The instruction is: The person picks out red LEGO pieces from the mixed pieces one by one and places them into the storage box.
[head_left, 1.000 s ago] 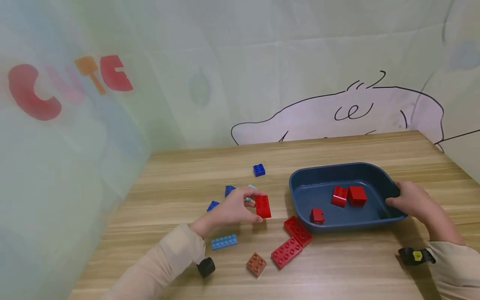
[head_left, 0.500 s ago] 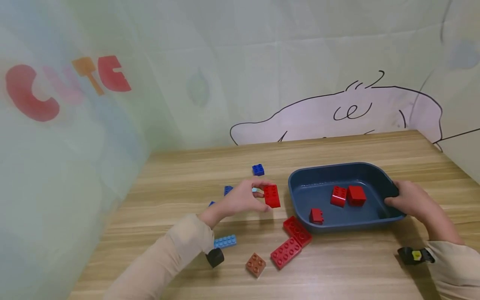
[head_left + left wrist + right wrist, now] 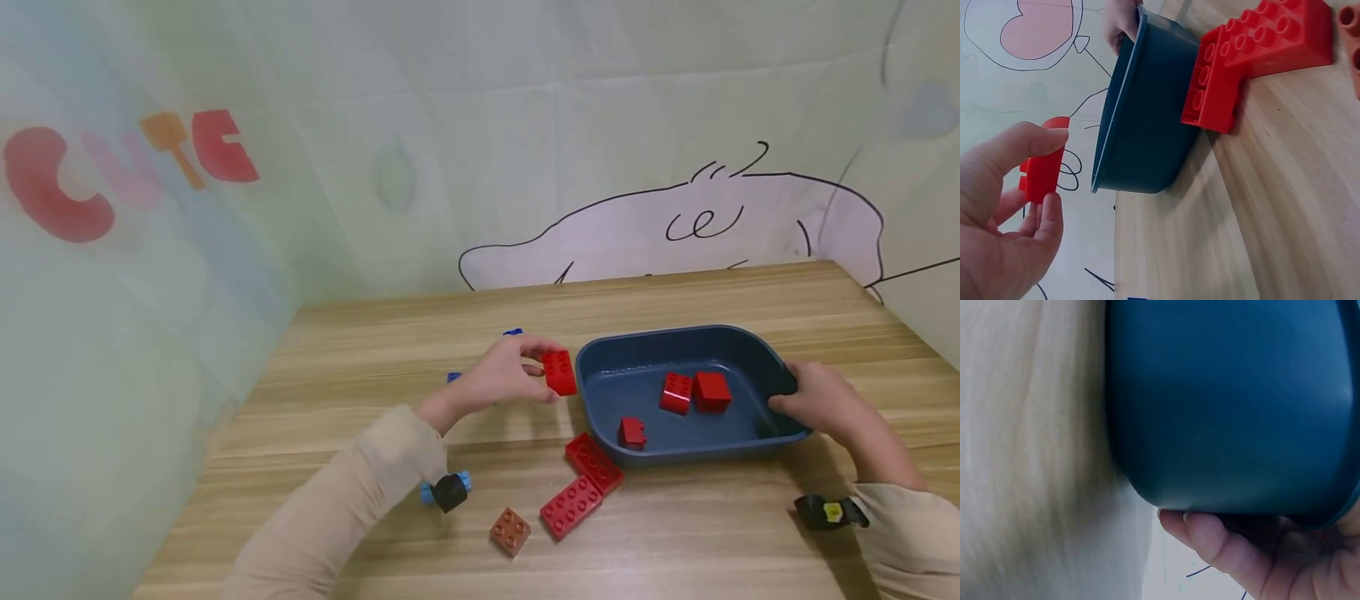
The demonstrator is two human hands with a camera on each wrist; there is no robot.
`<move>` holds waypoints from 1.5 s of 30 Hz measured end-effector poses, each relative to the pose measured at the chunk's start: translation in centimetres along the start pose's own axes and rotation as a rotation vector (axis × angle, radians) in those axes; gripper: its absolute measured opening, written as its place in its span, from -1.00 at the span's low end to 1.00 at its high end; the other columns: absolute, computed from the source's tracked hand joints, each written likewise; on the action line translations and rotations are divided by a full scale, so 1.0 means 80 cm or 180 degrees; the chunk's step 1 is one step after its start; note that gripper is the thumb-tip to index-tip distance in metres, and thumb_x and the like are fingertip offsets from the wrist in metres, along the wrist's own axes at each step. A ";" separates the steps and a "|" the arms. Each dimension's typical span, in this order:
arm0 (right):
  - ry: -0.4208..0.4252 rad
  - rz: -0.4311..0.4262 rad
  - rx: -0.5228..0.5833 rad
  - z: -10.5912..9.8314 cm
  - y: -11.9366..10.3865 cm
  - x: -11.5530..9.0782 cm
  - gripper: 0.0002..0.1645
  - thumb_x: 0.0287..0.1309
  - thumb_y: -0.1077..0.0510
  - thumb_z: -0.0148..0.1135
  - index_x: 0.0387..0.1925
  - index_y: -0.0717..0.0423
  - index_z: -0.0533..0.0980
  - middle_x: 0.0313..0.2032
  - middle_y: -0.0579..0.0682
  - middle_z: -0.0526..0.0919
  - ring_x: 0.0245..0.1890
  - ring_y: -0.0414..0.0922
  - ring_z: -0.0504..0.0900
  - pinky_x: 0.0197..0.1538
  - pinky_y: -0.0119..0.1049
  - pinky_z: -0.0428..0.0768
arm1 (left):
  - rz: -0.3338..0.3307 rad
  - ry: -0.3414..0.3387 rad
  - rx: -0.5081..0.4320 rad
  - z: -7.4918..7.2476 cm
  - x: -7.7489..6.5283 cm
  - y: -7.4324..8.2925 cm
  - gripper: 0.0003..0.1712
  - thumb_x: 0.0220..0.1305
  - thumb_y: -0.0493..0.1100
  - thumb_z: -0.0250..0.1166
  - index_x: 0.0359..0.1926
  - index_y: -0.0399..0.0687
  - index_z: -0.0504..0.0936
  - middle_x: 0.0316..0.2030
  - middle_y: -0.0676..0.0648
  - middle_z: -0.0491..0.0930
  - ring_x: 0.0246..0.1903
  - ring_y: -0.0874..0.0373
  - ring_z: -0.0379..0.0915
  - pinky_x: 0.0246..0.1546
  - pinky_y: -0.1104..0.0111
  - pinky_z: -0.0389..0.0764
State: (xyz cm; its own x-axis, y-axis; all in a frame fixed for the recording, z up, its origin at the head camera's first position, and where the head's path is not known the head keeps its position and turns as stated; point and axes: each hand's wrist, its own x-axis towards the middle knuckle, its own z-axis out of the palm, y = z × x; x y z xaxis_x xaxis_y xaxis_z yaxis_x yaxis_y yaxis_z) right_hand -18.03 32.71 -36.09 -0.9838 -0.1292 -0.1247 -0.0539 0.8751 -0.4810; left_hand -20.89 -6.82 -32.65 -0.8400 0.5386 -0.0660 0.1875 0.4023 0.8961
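Observation:
My left hand (image 3: 504,375) pinches a red toy building brick (image 3: 559,372) between thumb and fingertips. In the left wrist view, this brick (image 3: 1045,167) shows its studs toward the palm. It is held above the table, right at the left rim of a dark blue plastic tub (image 3: 697,451). My right hand (image 3: 825,402) grips the tub's right end, thumb over the rim; in the right wrist view its fingers (image 3: 1210,540) press against the outer wall. Inside the tub lie a red brick (image 3: 677,393), a second red brick (image 3: 712,392) and a smaller red brick (image 3: 632,432).
Two red bricks, one long brick (image 3: 594,463) and another long brick (image 3: 572,507), lie against the tub's near left corner. A brown brick (image 3: 510,532) sits nearer. The left wrist camera (image 3: 450,492) partly covers a light blue brick (image 3: 466,480). Dark blue bricks (image 3: 513,332) show behind the left hand.
My left hand has carried the red brick to the right and away from me, up to the tub's left rim. My right hand and the tub stay in place.

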 end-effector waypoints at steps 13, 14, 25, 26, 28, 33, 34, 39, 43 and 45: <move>0.0057 -0.0052 0.0004 0.000 0.003 -0.003 -0.45 -0.09 0.29 0.25 -0.16 0.71 0.33 -0.35 0.41 0.55 -0.38 0.13 0.53 -0.28 0.04 0.52 | 0.0020 -0.0103 -0.0002 0.014 0.024 0.011 -0.34 -0.07 -0.33 0.42 0.14 -0.09 0.49 -0.11 -0.05 0.51 -0.14 0.04 0.47 -0.21 0.36 0.58; 0.0052 -0.0047 0.0007 0.000 0.003 -0.003 -0.45 -0.09 0.29 0.24 -0.16 0.71 0.33 -0.35 0.41 0.55 -0.38 0.12 0.52 -0.28 0.03 0.52 | 0.0018 -0.0112 -0.0003 0.015 0.026 0.012 -0.34 -0.07 -0.33 0.42 0.15 -0.09 0.48 -0.11 -0.05 0.50 -0.13 0.04 0.47 -0.20 0.37 0.58; 0.0014 -0.0009 0.0051 -0.001 0.001 -0.001 -0.45 -0.07 0.31 0.23 -0.13 0.71 0.33 -0.32 0.41 0.56 -0.37 0.11 0.52 -0.27 0.04 0.53 | 0.0019 -0.0182 0.0073 0.024 0.042 0.019 -0.33 -0.05 -0.32 0.42 0.16 -0.14 0.46 -0.05 -0.09 0.48 -0.10 -0.01 0.47 -0.20 0.40 0.57; 0.0008 -0.0004 0.0044 -0.001 0.001 -0.001 -0.45 -0.07 0.31 0.23 -0.13 0.71 0.32 -0.31 0.43 0.55 -0.37 0.12 0.53 -0.26 0.05 0.52 | 0.0028 -0.0196 0.0067 0.026 0.044 0.019 -0.33 -0.05 -0.32 0.42 0.16 -0.15 0.45 -0.05 -0.10 0.48 -0.10 -0.01 0.47 -0.20 0.40 0.57; 0.0000 0.0006 0.0030 -0.001 0.000 -0.001 -0.44 -0.07 0.31 0.23 -0.12 0.71 0.32 -0.30 0.44 0.54 -0.36 0.13 0.53 -0.25 0.07 0.52 | 0.0061 -0.0221 0.0056 0.028 0.047 0.020 -0.34 -0.04 -0.34 0.41 0.16 -0.17 0.45 -0.04 -0.11 0.48 -0.10 -0.02 0.47 -0.19 0.39 0.57; -0.0016 0.0032 0.0020 -0.001 -0.001 0.000 -0.42 -0.06 0.30 0.23 -0.10 0.72 0.31 -0.27 0.48 0.53 -0.33 0.17 0.52 -0.23 0.10 0.51 | 0.0117 -0.0237 0.0051 0.035 0.055 0.020 -0.35 -0.04 -0.36 0.41 0.15 -0.18 0.46 -0.02 -0.10 0.47 -0.13 0.06 0.46 -0.18 0.42 0.56; -0.0018 0.0031 0.0024 -0.001 -0.001 0.000 -0.42 -0.06 0.30 0.23 -0.10 0.72 0.30 -0.26 0.48 0.52 -0.33 0.17 0.52 -0.22 0.10 0.51 | 0.0119 -0.0245 0.0051 0.036 0.057 0.020 -0.35 -0.04 -0.36 0.41 0.15 -0.18 0.46 -0.01 -0.10 0.47 -0.13 0.07 0.46 -0.18 0.43 0.56; -0.0018 0.0047 0.0021 -0.002 -0.002 0.000 -0.41 -0.05 0.30 0.23 -0.09 0.73 0.29 -0.24 0.51 0.51 -0.31 0.20 0.52 -0.21 0.12 0.49 | 0.0238 -0.0330 0.0194 0.043 0.069 0.024 -0.36 -0.05 -0.37 0.41 0.14 -0.18 0.47 -0.01 -0.06 0.48 -0.14 0.16 0.46 -0.18 0.50 0.54; 0.0000 0.0042 0.0030 -0.002 -0.002 -0.001 -0.43 -0.06 0.30 0.23 -0.11 0.72 0.31 -0.28 0.47 0.52 -0.34 0.16 0.52 -0.24 0.09 0.51 | 0.0341 -0.0391 0.0306 0.050 0.079 0.025 -0.38 -0.06 -0.37 0.42 0.11 -0.18 0.49 -0.07 -0.06 0.50 -0.17 0.19 0.45 -0.21 0.53 0.54; 0.0016 0.0021 0.0034 -0.001 -0.002 -0.001 -0.45 -0.07 0.30 0.24 -0.13 0.70 0.32 -0.31 0.43 0.54 -0.37 0.13 0.52 -0.26 0.05 0.52 | 0.0373 -0.0420 0.0350 0.053 0.084 0.024 -0.40 -0.06 -0.36 0.42 0.10 -0.18 0.50 -0.10 -0.05 0.51 -0.18 0.20 0.45 -0.22 0.54 0.54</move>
State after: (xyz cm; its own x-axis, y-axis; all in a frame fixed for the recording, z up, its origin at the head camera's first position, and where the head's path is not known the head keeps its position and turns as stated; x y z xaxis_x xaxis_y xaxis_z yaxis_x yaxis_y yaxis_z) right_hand -17.97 32.64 -35.93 -0.9849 -0.1210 -0.1237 -0.0455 0.8709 -0.4893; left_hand -24.00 0.73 -33.25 -0.7366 0.6758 -0.0273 0.3407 0.4056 0.8482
